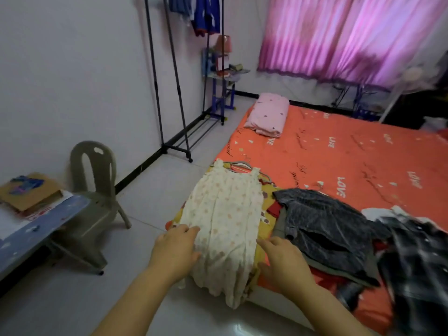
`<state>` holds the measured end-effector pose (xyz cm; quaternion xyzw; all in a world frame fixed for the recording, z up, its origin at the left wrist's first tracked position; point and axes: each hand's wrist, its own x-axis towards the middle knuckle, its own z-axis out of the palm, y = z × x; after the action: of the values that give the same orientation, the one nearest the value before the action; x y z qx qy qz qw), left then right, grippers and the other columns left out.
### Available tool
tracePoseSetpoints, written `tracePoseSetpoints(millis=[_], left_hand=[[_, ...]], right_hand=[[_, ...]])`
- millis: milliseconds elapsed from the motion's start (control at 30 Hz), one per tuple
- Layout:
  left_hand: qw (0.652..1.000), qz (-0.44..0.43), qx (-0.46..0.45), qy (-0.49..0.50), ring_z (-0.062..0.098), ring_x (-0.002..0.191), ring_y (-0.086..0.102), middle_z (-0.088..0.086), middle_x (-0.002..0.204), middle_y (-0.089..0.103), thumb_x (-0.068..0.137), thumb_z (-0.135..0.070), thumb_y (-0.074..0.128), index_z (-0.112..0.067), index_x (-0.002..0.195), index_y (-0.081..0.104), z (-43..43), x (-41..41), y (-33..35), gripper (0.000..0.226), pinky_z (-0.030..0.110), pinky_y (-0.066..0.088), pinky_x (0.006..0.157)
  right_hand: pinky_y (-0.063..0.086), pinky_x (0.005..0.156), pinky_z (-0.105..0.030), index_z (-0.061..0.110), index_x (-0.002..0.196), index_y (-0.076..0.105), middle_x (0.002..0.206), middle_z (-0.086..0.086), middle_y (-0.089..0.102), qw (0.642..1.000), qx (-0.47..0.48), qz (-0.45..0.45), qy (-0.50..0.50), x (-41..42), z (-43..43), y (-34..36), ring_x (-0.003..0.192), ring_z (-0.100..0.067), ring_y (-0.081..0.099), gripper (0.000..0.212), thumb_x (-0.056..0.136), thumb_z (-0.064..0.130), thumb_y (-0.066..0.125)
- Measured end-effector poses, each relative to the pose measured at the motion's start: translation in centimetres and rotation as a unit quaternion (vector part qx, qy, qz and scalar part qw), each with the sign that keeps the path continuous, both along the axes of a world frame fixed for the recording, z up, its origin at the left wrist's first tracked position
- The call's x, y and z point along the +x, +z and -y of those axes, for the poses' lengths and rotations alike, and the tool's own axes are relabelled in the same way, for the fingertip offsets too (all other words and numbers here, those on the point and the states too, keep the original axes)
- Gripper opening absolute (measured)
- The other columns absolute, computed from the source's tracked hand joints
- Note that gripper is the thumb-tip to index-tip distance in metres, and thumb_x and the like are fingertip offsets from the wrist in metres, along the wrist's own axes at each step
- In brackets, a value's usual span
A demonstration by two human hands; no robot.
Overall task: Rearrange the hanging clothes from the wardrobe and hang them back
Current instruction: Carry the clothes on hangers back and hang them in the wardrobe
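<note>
A white sleeveless dress with pale orange spots point(225, 214) lies flat on the near corner of the bed, still on a grey hanger point(238, 164), its hem hanging over the edge. My left hand point(175, 251) rests on the dress's left side with fingers spread. Beside the dress's right edge lies my right hand point(282, 259), fingers extended toward the cloth. To the right is a heap of clothes: a dark grey speckled shirt point(324, 224) and a black-and-white plaid garment point(417, 267). A black clothes rack point(174, 98) stands by the wall with blue garments point(203, 13) hanging at its top.
The bed has an orange sheet point(339, 151) and a folded pink blanket point(268, 115). A grey plastic chair point(97, 190) and a blue table point(36, 229) with a cardboard box stand to the left. A small shelf with a lamp point(223, 66) is beyond the rack. White tiled floor lies between.
</note>
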<state>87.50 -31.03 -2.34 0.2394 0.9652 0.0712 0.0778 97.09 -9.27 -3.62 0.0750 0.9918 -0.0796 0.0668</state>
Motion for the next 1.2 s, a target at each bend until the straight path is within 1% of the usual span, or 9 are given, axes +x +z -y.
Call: tracePoseSetpoints(millis=[100, 200, 400, 600, 700, 800, 900, 1067, 1200], left_hand=[[1.000, 0.004, -0.012, -0.019, 0.021, 0.122, 0.044, -0.004, 0.139, 0.041, 0.089, -0.047, 0.050, -0.029, 0.141, 0.029, -4.8, -2.5, 0.0, 0.059, 0.037, 0.037, 0.098], [0.999, 0.012, -0.025, -0.029, 0.022, 0.122, 0.044, -0.002, 0.140, 0.040, 0.090, -0.048, 0.049, -0.028, 0.142, 0.028, -7.6, -5.4, -0.4, 0.060, 0.038, 0.039, 0.098], [0.997, 0.033, -0.047, -0.049, 0.021, 0.124, 0.042, -0.002, 0.140, 0.040, 0.091, -0.048, 0.048, -0.028, 0.142, 0.028, -10.5, -12.6, -3.0, 0.058, 0.036, 0.036, 0.099], [0.994, 0.045, -0.041, -0.093, 0.022, 0.120, 0.045, -0.002, 0.138, 0.041, 0.091, -0.047, 0.047, -0.027, 0.143, 0.027, -12.3, -22.8, -5.1, 0.058, 0.037, 0.037, 0.097], [0.993, 0.051, -0.037, -0.101, 0.022, 0.120, 0.046, -0.002, 0.138, 0.042, 0.091, -0.046, 0.048, -0.027, 0.143, 0.027, -13.1, -27.4, -6.1, 0.059, 0.038, 0.038, 0.096], [0.991, 0.063, -0.045, -0.106, 0.022, 0.118, 0.047, -0.001, 0.137, 0.044, 0.091, -0.045, 0.048, -0.026, 0.142, 0.028, -14.1, -31.3, -7.2, 0.058, 0.037, 0.038, 0.095], [0.990, 0.081, -0.045, -0.108, 0.022, 0.117, 0.047, -0.001, 0.135, 0.045, 0.091, -0.045, 0.048, -0.027, 0.141, 0.030, -15.7, -34.5, -8.2, 0.056, 0.037, 0.039, 0.094], [0.989, 0.096, -0.064, -0.097, 0.022, 0.119, 0.046, -0.001, 0.135, 0.044, 0.091, -0.045, 0.047, -0.027, 0.142, 0.028, -19.6, -40.4, -9.8, 0.057, 0.037, 0.039, 0.095], [0.986, 0.123, -0.076, -0.077, 0.021, 0.118, 0.046, -0.001, 0.136, 0.044, 0.092, -0.044, 0.046, -0.026, 0.142, 0.028, -23.3, -45.5, -12.3, 0.055, 0.035, 0.039, 0.096]], right_hand=[[0.037, 0.096, -0.035, 0.028, 0.144, 0.030, 0.133, 0.001, 0.045, 1.000, -0.009, 0.002, -0.006, -2.1, -3.8, -0.9, 0.120, -0.023, 0.042, 0.056, 0.093, 0.040, 0.050], [0.037, 0.098, -0.036, 0.028, 0.144, 0.030, 0.134, 0.001, 0.044, 1.000, -0.026, -0.002, -0.013, -4.9, -6.2, -1.7, 0.121, -0.023, 0.042, 0.056, 0.093, 0.040, 0.049], [0.038, 0.096, -0.032, 0.027, 0.145, 0.029, 0.131, 0.003, 0.047, 0.998, -0.043, 0.021, -0.044, -11.1, -9.4, -4.2, 0.119, -0.020, 0.043, 0.056, 0.094, 0.039, 0.048], [0.040, 0.099, -0.034, 0.026, 0.145, 0.031, 0.138, 0.001, 0.045, 0.993, -0.049, 0.045, -0.097, -20.0, -11.3, -5.6, 0.124, -0.020, 0.043, 0.056, 0.094, 0.036, 0.050], [0.042, 0.095, -0.034, 0.025, 0.145, 0.031, 0.133, 0.001, 0.047, 0.992, -0.053, 0.060, -0.098, -24.4, -11.8, -6.3, 0.117, -0.020, 0.046, 0.054, 0.095, 0.036, 0.049], [0.041, 0.099, -0.035, 0.024, 0.145, 0.031, 0.134, 0.000, 0.047, 0.990, -0.064, 0.079, -0.103, -28.0, -12.4, -7.2, 0.120, -0.021, 0.045, 0.054, 0.095, 0.036, 0.049], [0.041, 0.098, -0.035, 0.024, 0.146, 0.030, 0.136, -0.001, 0.046, 0.988, -0.068, 0.101, -0.100, -31.4, -13.8, -8.2, 0.121, -0.022, 0.045, 0.054, 0.096, 0.035, 0.048], [0.043, 0.097, -0.035, 0.022, 0.143, 0.035, 0.135, -0.004, 0.048, 0.986, -0.081, 0.121, -0.077, -39.4, -18.0, -10.4, 0.121, -0.022, 0.047, 0.053, 0.094, 0.035, 0.050], [0.043, 0.097, -0.036, 0.021, 0.142, 0.037, 0.134, -0.005, 0.048, 0.981, -0.104, 0.151, -0.066, -46.6, -22.3, -14.0, 0.120, -0.024, 0.046, 0.051, 0.095, 0.033, 0.049]])
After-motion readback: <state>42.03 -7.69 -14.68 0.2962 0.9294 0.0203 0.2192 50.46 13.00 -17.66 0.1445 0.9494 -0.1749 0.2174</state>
